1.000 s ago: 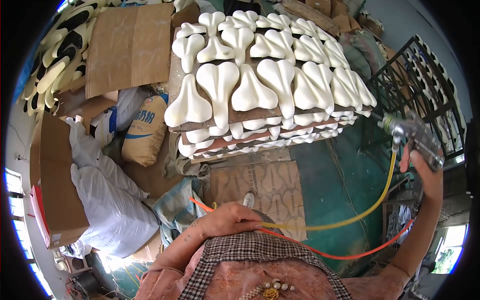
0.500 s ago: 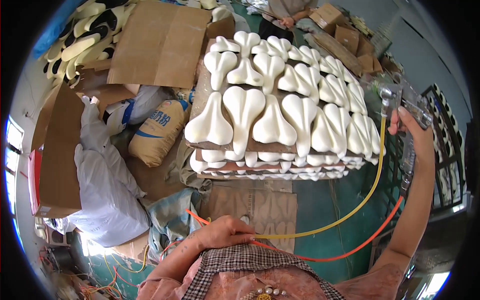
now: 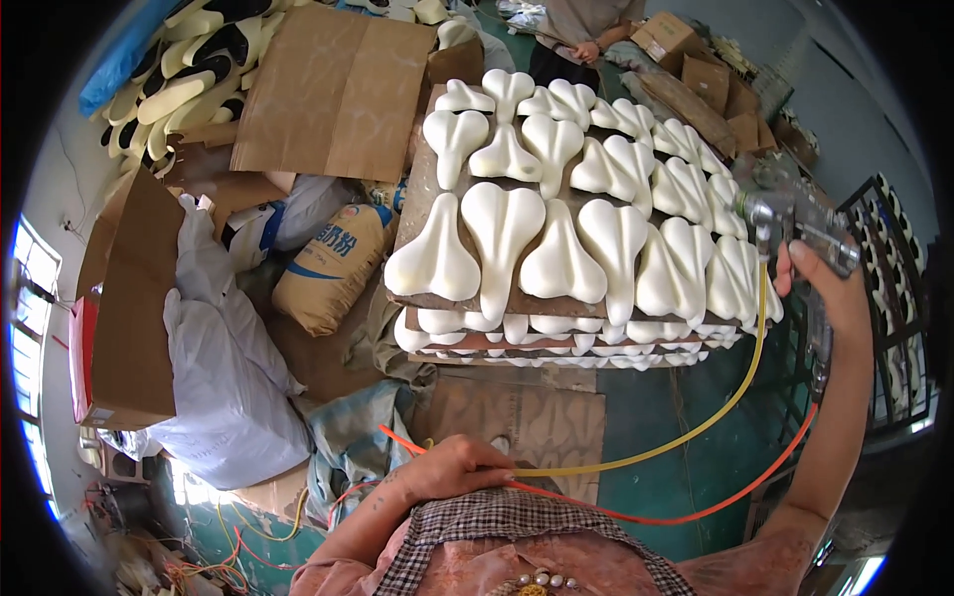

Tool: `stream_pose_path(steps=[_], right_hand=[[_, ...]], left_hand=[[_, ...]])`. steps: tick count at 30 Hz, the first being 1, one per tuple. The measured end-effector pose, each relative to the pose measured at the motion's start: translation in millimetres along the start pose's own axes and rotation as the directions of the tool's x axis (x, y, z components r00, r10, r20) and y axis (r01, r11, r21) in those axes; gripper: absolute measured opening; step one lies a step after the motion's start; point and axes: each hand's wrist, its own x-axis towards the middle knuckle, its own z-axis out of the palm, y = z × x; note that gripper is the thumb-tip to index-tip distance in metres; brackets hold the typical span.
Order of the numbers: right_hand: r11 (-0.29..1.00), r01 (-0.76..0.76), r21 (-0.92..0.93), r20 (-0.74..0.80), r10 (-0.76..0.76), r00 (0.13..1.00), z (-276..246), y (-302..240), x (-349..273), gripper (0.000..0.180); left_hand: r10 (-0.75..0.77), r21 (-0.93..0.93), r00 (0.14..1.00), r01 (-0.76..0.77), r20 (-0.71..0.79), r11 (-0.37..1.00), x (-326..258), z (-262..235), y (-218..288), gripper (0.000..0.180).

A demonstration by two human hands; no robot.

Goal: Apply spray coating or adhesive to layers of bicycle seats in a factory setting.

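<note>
My right hand (image 3: 833, 278) is wrapped round the handle of a spray gun (image 3: 810, 226), raised at the right of the stacked boards. A yellow hose (image 3: 722, 405) runs from the gun's front fitting, and an orange hose (image 3: 740, 491) from the bottom of its handle. Both hoses pass to my left hand (image 3: 459, 465), which is closed round them in front of my checked apron. White foam bicycle-saddle pads (image 3: 504, 233) lie in rows on the top board (image 3: 414, 233), the gun's nozzle close to their right side. More pads show on boards stacked below.
At the left stand an open cardboard box (image 3: 129, 328), a white plastic bag (image 3: 224, 397) and a tan sack (image 3: 333, 268). A black rack (image 3: 889, 288) with pads is at the far right. Beyond the stack another person (image 3: 586, 25) stands near cardboard boxes (image 3: 708, 79).
The whole view has shifted a little, so the stack sits slightly lower and further right. Both hands keep their hold on the gun and hoses.
</note>
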Motion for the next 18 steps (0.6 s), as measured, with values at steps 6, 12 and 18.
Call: stream_pose_path(steps=[6,12,18], right_hand=[[0.998,-0.052,0.022,-0.002,0.052,0.999,9.1,-8.4,-30.4,0.017],[0.997,-0.069,0.031,-0.067,0.071,0.995,4.2,-24.8,-74.6,0.025],[0.996,-0.075,0.051,0.049,0.073,0.996,25.4,-46.4,-127.9,0.041]], left_hand=[[0.057,0.017,0.995,-0.058,0.077,0.998,-6.3,-2.1,-0.2,0.02],[0.127,-0.003,0.982,-0.128,0.139,0.992,-27.3,5.1,2.0,0.017],[0.119,-0.057,0.973,-0.11,0.2,0.992,-53.6,11.6,-3.8,0.017]])
